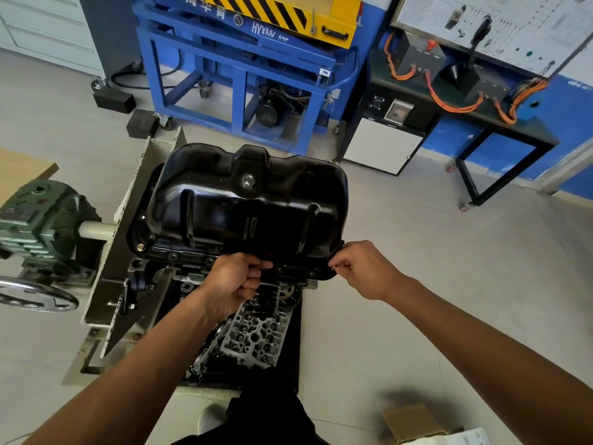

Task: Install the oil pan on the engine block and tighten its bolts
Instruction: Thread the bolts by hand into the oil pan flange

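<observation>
A glossy black oil pan [244,207] lies upside down on top of the engine block [256,329], which hangs in a stand. One brass-coloured bolt [140,247] sits in the pan's near left flange corner. My left hand [236,284] is closed around the near flange at its middle. My right hand [362,268] pinches a small bolt [334,267] between thumb and fingertips at the pan's near right corner. Empty bolt holes show along the near flange between the hands.
A green gearbox [38,220] with a steel handwheel [35,293] turns the stand on the left. A blue frame machine [244,69] and a black bench with orange cables [449,104] stand behind. A cardboard box [414,422] lies on the floor at lower right.
</observation>
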`<act>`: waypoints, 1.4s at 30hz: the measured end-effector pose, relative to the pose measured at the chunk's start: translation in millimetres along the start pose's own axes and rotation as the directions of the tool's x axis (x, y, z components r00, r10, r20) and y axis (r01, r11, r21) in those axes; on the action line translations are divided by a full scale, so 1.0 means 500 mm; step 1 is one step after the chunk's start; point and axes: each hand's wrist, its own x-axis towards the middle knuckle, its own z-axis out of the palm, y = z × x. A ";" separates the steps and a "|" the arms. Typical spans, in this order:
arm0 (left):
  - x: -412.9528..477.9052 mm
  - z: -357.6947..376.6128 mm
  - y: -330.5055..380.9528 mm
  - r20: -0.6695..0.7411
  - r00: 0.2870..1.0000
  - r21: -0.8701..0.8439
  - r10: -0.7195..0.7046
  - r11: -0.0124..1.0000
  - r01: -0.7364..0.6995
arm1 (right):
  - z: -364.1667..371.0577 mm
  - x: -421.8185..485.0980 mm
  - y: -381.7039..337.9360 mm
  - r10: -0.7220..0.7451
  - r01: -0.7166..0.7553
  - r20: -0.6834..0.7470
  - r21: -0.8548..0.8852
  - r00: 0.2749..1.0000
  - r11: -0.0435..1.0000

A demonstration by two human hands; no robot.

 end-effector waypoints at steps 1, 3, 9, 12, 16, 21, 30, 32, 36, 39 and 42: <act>0.000 0.000 0.000 0.000 1.000 -0.001 0.000 1.000 0.000 | 0.000 0.001 0.000 -0.003 0.003 0.002 -0.005 1.000 1.000; 0.000 0.001 -0.001 0.000 1.000 -0.002 0.001 1.000 -0.001 | 0.000 0.002 0.000 -0.012 0.012 0.018 -0.017 1.000 1.000; 0.006 -0.002 -0.003 0.007 1.000 -0.008 -0.002 1.000 0.002 | -0.003 0.007 -0.009 0.061 -0.058 0.050 -0.069 0.997 0.996; 0.007 -0.002 -0.004 0.011 1.000 -0.012 -0.005 1.000 0.005 | 0.002 0.008 -0.016 0.107 -0.096 0.050 -0.194 0.993 0.976; 0.008 -0.004 -0.005 0.012 1.000 -0.011 -0.003 1.000 0.003 | 0.003 0.011 -0.025 0.135 -0.118 0.040 -0.290 0.990 0.950; 0.008 -0.003 -0.003 0.008 1.000 -0.010 -0.003 1.000 0.004 | 0.007 0.010 -0.027 0.150 -0.134 0.027 -0.316 0.988 0.939; 0.007 -0.003 -0.004 0.009 1.000 -0.016 -0.004 1.000 0.005 | 0.002 0.009 -0.027 0.102 -0.104 -0.022 -0.294 0.995 0.950; 0.007 -0.002 -0.004 0.009 1.000 -0.016 -0.004 1.000 0.004 | -0.001 0.010 -0.027 0.094 -0.095 -0.019 -0.309 0.995 0.946; 0.005 -0.001 -0.003 0.009 1.000 -0.016 -0.001 1.000 0.001 | -0.002 0.010 -0.025 0.082 -0.087 -0.028 -0.304 0.996 0.949; 0.005 -0.003 -0.003 0.005 1.000 -0.016 -0.002 1.000 0.002 | -0.001 0.009 -0.022 0.076 -0.087 -0.051 -0.271 0.996 0.959; 0.005 -0.002 -0.004 0.004 1.000 -0.011 -0.003 1.000 0.003 | 0.005 0.006 -0.012 0.077 -0.089 -0.094 -0.136 0.993 0.987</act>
